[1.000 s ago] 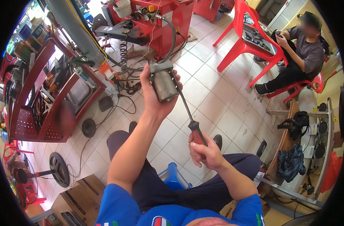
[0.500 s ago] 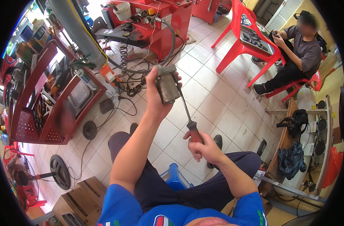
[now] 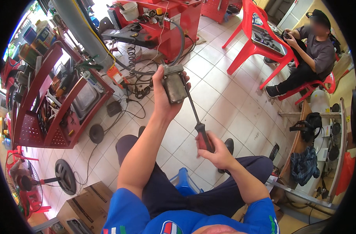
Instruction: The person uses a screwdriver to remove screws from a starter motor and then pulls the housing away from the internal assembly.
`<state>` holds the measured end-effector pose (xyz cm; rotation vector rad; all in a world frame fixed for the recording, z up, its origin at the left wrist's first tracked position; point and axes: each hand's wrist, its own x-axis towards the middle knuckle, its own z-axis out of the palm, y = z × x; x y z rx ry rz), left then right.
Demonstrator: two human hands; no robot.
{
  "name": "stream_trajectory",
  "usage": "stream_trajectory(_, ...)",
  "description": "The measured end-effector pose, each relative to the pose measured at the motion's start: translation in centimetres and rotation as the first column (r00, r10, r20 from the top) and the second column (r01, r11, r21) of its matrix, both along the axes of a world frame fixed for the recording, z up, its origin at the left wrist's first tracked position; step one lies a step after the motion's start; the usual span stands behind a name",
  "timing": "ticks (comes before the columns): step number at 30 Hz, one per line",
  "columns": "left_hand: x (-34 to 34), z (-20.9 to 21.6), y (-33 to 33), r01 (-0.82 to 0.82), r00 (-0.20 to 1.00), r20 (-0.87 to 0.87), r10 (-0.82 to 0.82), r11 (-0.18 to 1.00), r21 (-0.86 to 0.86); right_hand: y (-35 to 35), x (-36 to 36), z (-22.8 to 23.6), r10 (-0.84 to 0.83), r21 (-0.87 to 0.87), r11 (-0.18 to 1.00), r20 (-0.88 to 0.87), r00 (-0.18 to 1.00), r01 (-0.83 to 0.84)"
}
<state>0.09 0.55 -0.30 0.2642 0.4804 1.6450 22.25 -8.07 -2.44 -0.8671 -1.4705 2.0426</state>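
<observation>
- Fingers of the right hand [image 3: 219, 151] curl closer than earlier, clamped around the near screwdriver [image 3: 200, 128], motion-blurred.
- Left hand [image 3: 165, 102], farther, stays clamped around grey metal cylinder [image 3: 175, 88].

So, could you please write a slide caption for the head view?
The left hand holds a grey metal part while the right hand grips a screwdriver pointing toward the part's side.

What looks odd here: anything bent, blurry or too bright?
Head view: metal frame at right, seemingly bowed by the lens; head view: right hand, slightly smeared around the handle; head view: tiled floor, gleaming toward the top.
</observation>
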Motion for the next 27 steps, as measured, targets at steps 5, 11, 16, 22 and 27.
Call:
stream_trajectory(5,-0.3,0.1,0.1,-0.072,0.997,0.0,0.072,0.996,-0.053,0.0,-0.5,2.2,-0.092,-0.028,0.994,0.332,0.939,0.107)
stream_trajectory(11,-0.5,-0.1,0.1,-0.143,0.988,-0.067,0.138,0.986,-0.081,-0.7,0.2,1.2,-0.136,0.141,0.985,0.276,0.952,0.1)
stream_trajectory(16,-0.3,-0.3,-0.1,-0.137,0.984,-0.125,0.124,0.985,-0.108,-0.7,0.1,1.0,-0.088,0.164,0.986,0.303,0.949,0.039)
stream_trajectory(22,0.2,-0.2,-0.1,-0.142,0.98,-0.154,0.124,0.983,-0.116,-0.6,-0.1,1.1,-0.079,0.121,0.992,0.306,0.949,0.044)
stream_trajectory(27,0.4,-0.3,-0.1,-0.13,0.979,-0.17,0.11,0.986,-0.109,-0.5,-0.1,0.7,-0.093,0.129,0.99,0.297,0.95,0.056)
